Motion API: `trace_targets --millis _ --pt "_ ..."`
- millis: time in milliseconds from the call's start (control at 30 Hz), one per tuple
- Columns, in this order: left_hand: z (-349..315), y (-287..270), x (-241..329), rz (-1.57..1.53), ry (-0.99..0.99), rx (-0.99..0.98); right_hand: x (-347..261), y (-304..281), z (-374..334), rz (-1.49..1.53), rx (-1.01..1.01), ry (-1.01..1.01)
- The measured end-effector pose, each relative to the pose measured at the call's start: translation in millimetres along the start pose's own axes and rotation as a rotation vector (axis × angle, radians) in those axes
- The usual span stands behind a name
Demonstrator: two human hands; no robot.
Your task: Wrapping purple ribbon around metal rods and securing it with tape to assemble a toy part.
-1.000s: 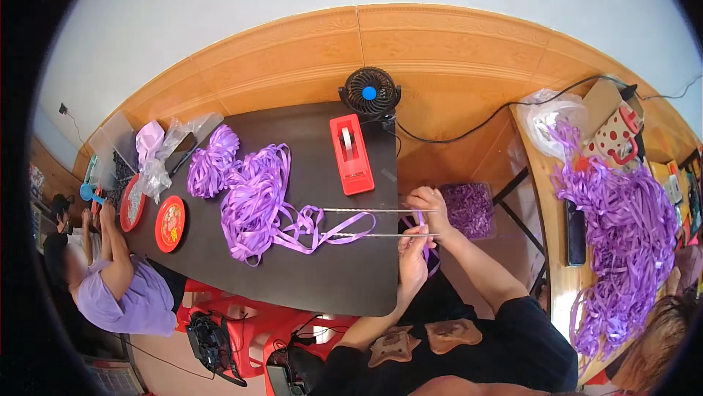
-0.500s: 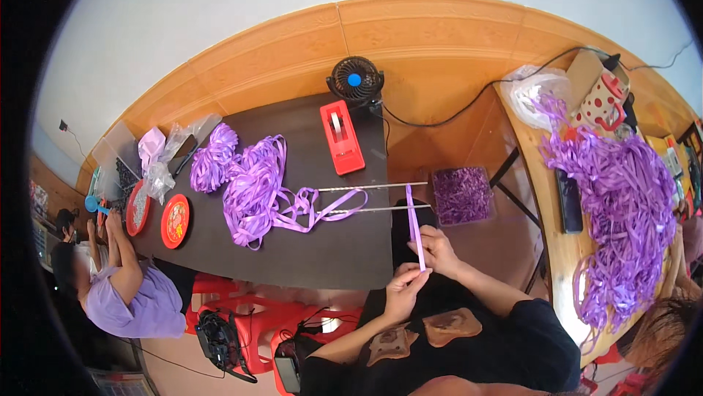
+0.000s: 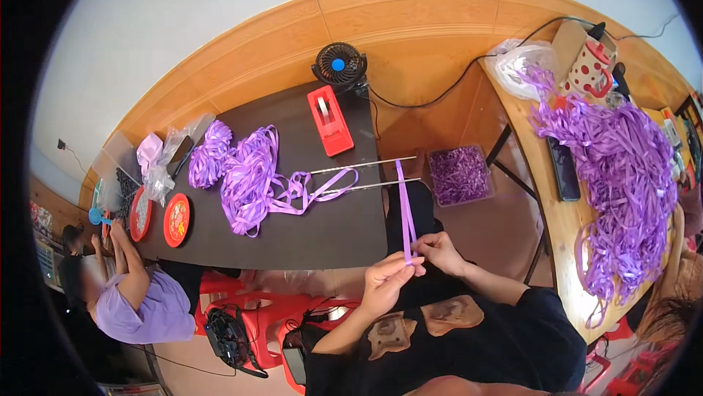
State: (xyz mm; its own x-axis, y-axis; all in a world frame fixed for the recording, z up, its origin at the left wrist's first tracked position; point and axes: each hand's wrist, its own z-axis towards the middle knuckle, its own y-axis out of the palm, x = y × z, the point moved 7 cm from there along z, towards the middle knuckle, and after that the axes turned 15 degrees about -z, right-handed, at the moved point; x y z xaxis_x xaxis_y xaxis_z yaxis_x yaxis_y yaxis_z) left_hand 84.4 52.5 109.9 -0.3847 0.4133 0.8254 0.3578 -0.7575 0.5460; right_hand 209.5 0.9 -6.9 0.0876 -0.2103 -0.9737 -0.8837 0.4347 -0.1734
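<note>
My left hand [image 3: 387,280] pinches a narrow purple ribbon [image 3: 405,209] at its near end, in front of my chest. My right hand [image 3: 441,254], just to the right, has thumb and fingers closed on the ribbon's other strand. From both hands the ribbon runs away as two close strands to a pair of thin metal rods [image 3: 366,163] jutting past the table's right edge. Loose ribbon [image 3: 337,184] trails across the rods from a large purple ribbon pile [image 3: 247,184] on the dark table [image 3: 322,238].
A red tape dispenser [image 3: 331,121] and a small black fan [image 3: 339,64] stand at the table's far edge. Right of the rods, a clear bin [image 3: 460,176] holds purple pieces. A wooden table [image 3: 564,249] bears heaped ribbon [image 3: 622,198]. Another person [image 3: 143,301] sits at left.
The ribbon's single slanting strip now shows as two strands. My left hand has moved slightly left, and my right hand has parted from it. The whole view has shifted a little.
</note>
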Motion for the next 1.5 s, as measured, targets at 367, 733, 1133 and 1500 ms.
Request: trace_targets --millis 367,733,1133,1500 --pt "-17.1 -49.1 -86.9 0.137 -0.323 0.199 25.0 30.1 -49.1 -0.146 -0.416 0.078" --pt "-4.4 -79.1 -105.7 -0.035 -0.237 0.551 19.5 31.3 -46.1 -0.354 -0.503 0.049" --pt "8.4 -89.5 -119.3 0.039 -0.503 0.380 22.3 32.9 -42.1 -0.365 -0.471 -0.060" --pt "9.1 -82.8 -112.9 -0.098 -0.340 0.247 1.3 -4.5 -22.1 -0.447 -0.106 -0.127"
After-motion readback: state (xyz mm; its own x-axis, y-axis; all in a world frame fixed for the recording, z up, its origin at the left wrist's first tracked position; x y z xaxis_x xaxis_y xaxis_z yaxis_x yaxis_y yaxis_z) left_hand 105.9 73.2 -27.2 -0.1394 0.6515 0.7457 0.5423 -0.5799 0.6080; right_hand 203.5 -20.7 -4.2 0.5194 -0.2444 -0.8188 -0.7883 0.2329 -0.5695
